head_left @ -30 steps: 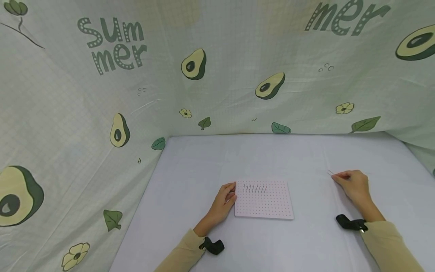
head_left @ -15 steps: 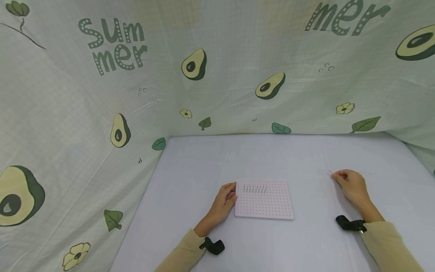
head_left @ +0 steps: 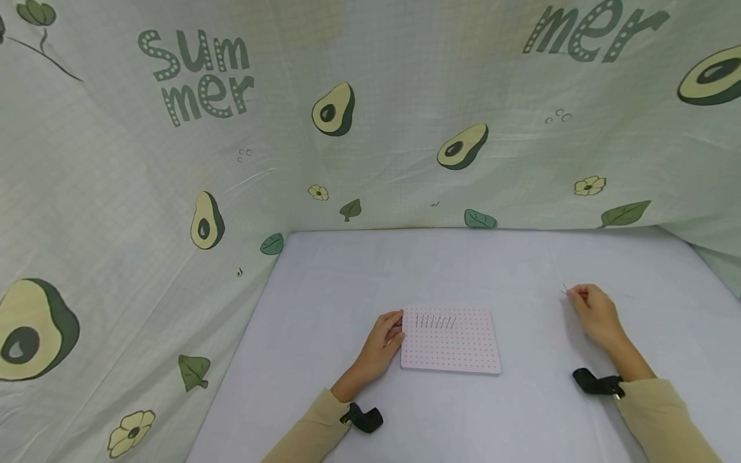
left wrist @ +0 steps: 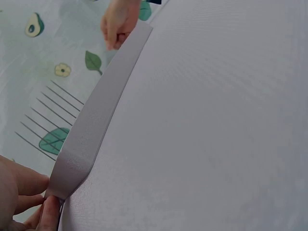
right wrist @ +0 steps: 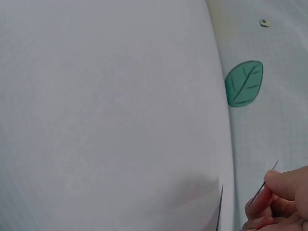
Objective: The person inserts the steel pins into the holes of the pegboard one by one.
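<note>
Step in hand, as judged: pickup of one more needle (head_left: 564,290), pinched between thumb and forefinger of the right hand (head_left: 596,314), well to the right of the pegboard (head_left: 450,339) and just above the table (head_left: 463,270); in the right wrist view another thin needle (right wrist: 219,211) lies on the cloth beside the fingers (right wrist: 276,185). The left hand (head_left: 379,347) rests at the pegboard's left edge, fingers curled against its rim. A row of needles (head_left: 434,320) stands along the pegboard's far edge; the next move probably calls for carrying the held needle to the free hole right of that row, upright and finely aimed, with the board kept braced.
</note>
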